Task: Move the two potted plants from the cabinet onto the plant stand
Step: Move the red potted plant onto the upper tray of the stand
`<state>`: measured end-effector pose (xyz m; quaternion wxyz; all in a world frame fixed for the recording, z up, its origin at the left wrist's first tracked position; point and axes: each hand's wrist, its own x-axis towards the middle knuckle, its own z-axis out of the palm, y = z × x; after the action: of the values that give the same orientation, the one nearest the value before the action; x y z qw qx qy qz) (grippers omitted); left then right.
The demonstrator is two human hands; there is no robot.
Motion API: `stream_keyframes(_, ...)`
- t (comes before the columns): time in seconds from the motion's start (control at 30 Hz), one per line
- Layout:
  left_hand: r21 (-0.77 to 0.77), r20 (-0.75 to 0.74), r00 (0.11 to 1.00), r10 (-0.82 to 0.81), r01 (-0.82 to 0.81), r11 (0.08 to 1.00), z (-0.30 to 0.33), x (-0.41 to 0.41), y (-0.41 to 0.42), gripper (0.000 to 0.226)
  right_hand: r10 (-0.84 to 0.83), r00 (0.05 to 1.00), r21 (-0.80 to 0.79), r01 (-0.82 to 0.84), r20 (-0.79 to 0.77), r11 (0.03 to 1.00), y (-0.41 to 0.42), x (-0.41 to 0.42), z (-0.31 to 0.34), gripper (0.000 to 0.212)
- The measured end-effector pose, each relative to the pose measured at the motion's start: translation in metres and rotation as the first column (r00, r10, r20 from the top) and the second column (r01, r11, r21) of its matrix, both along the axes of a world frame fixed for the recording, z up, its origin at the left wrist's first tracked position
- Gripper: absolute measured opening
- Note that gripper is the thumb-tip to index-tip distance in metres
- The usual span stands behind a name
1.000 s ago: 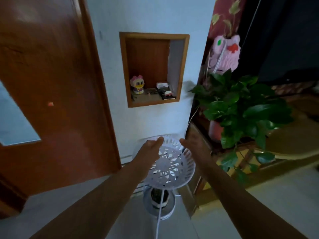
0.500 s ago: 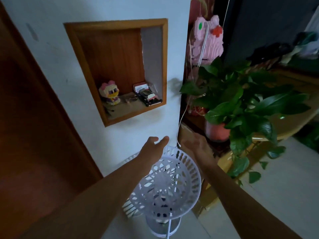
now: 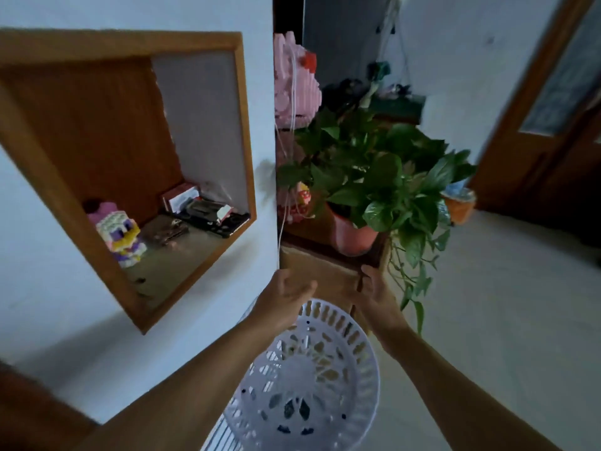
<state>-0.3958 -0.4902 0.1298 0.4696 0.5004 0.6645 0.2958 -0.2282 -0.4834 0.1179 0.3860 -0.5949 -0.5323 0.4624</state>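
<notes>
A leafy green potted plant (image 3: 380, 177) in a reddish pot (image 3: 349, 237) stands on the wooden cabinet (image 3: 320, 271), its vines trailing over the right edge. Below, the white perforated top tray of the plant stand (image 3: 354, 340) sits empty. My left hand (image 3: 284, 297) and my right hand (image 3: 377, 296) are both raised, fingers apart, palms facing each other, just below the pot and above the tray's far rim. Neither hand touches the pot. A dark shape shows through the tray's holes.
A wooden wall niche (image 3: 130, 170) at left holds a block-built duck figure (image 3: 122, 234) and small items. A pink block figure (image 3: 294, 83) and white cords hang behind the plant. An orange bowl (image 3: 460, 205) sits at right near a wooden door (image 3: 546, 125).
Both hands have risen from the stand's tray toward the pot on the cabinet. The view has swung right and closer, so the plant is now centred.
</notes>
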Motion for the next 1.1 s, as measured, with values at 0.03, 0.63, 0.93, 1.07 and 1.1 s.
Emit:
stream_keyframes(0.03,-0.004,-0.007,0.999,-0.033,0.033,0.999,-0.001,-0.002,0.004,0.066,-0.040,0.998,0.004,0.040,0.048,0.999,-0.001,-0.001,-0.001,0.079)
stream_keyframes(0.63,0.176,-0.226,0.951,-0.212,0.254,0.951,-0.053,0.020,0.097,0.075,-0.203,0.961,0.074,0.192,0.186,0.979,0.070,0.014,-0.063,0.105)
stream_keyframes(0.93,0.337,-0.243,0.944,-0.223,0.297,0.893,-0.097,0.021,0.176,0.089,-0.325,0.941,0.268,0.290,0.098,0.919,0.128,0.007,-0.107,0.119)
stream_keyframes(1.07,0.376,-0.251,0.934,-0.255,0.337,0.863,-0.112,0.027,0.204,0.102,-0.396,0.906,0.397,0.312,0.150,0.863,0.148,0.002,-0.122,0.130)
stream_keyframes(1.1,0.394,-0.237,0.934,-0.267,0.344,0.852,-0.114,0.029,0.211,0.103,-0.413,0.892,0.423,0.309,0.182,0.852,0.152,0.002,-0.125,0.133)
